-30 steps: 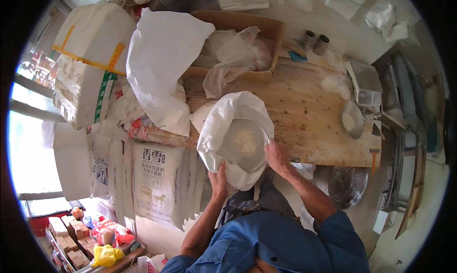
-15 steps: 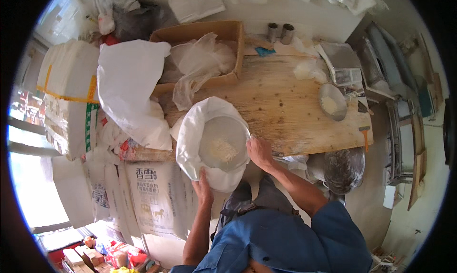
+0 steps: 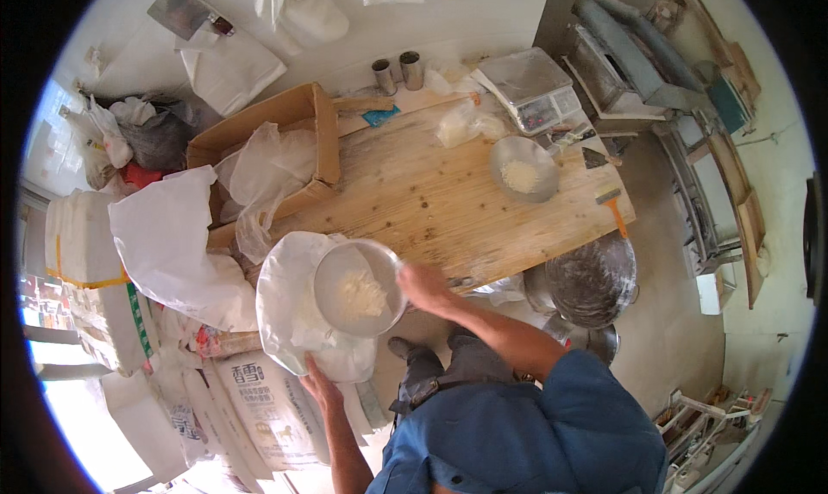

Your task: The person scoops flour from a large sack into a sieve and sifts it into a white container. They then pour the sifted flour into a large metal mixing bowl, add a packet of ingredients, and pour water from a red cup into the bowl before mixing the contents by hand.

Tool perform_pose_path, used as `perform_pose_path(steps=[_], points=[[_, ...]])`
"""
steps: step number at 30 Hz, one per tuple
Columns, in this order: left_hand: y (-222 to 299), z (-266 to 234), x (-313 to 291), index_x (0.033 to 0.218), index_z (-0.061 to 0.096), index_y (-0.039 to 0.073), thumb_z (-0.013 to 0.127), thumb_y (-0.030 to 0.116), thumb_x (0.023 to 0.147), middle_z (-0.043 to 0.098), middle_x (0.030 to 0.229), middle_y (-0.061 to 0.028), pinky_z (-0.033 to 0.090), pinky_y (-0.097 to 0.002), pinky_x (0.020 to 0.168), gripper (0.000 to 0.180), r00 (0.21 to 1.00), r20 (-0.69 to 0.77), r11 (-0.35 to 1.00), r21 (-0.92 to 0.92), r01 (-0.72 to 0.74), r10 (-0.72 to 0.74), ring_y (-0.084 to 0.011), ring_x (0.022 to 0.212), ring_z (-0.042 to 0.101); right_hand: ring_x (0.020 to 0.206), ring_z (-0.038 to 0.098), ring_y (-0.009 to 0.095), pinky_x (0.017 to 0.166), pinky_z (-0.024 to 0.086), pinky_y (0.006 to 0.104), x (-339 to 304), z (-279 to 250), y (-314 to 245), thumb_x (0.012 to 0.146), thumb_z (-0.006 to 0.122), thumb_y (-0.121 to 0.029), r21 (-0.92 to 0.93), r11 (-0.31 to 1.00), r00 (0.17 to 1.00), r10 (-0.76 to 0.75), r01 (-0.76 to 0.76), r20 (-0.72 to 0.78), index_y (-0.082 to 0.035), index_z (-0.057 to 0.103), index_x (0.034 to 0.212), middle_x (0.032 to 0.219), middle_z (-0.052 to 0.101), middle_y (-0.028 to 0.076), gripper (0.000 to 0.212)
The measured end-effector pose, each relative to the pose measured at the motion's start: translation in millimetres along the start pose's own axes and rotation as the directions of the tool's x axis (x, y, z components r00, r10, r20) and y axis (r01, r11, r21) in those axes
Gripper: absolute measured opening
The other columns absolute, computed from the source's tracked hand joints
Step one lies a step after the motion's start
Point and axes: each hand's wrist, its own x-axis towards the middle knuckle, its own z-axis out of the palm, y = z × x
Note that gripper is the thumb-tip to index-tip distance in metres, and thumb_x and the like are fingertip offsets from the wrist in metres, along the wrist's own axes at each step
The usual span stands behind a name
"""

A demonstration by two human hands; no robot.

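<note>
My right hand (image 3: 424,289), slightly blurred, grips the rim of a round flour sieve (image 3: 331,278). A heap of pale, lumpy flour (image 3: 362,296) lies on its mesh. The sieve is over the mouth of a large white bag (image 3: 283,300), overlapping its right side. My left hand (image 3: 323,387) is closed on the bag's near edge, with part of the fingers hidden against it. Whitish powder shows inside the bag below the sieve.
A wooden table (image 3: 405,192) carries an open cardboard box (image 3: 326,140), a metal bowl (image 3: 552,171) with pale contents, a scale (image 3: 526,76), two cans (image 3: 411,70) and an orange-handled scraper (image 3: 616,214). A floury basin (image 3: 591,278) stands below its right end; printed sacks (image 3: 267,408) stand at left.
My view has swung toward the right. The sieve has come up and to the right relative to the bag, and its flour looks more heaped. Both hands keep their holds.
</note>
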Motion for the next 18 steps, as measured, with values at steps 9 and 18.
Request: perform_pose_path(steps=[9,18], points=[[8,-40,-10,0.160,0.033,0.005,0.049,0.049,0.111,0.054,0.146,-0.0151,0.052,-0.0425,0.105,0.067,0.992,0.128,0.926,0.375,-0.034,-0.015,-0.0302,0.128,0.059,0.088,0.072,0.046,0.079,0.055,0.0578,-1,-258,181,0.100,0.061,-0.032,-0.157,0.892,0.813,0.299,-0.424,-0.499,0.002,0.069,0.102,0.089,0.072,0.026,0.035],[-16,-126,-8,0.170,0.013,0.020,0.049,0.063,0.106,0.040,0.162,-0.0238,0.050,-0.0530,0.100,0.085,0.997,-0.050,0.991,0.124,-0.053,0.060,-0.0392,0.130,0.056,0.076,0.075,0.035,0.068,0.059,0.0468,31,-316,256,0.091,0.066,-0.006,-0.768,0.595,0.943,-0.051,-0.236,-0.329,0.005,0.066,0.121,0.082,0.074,0.020,0.032]])
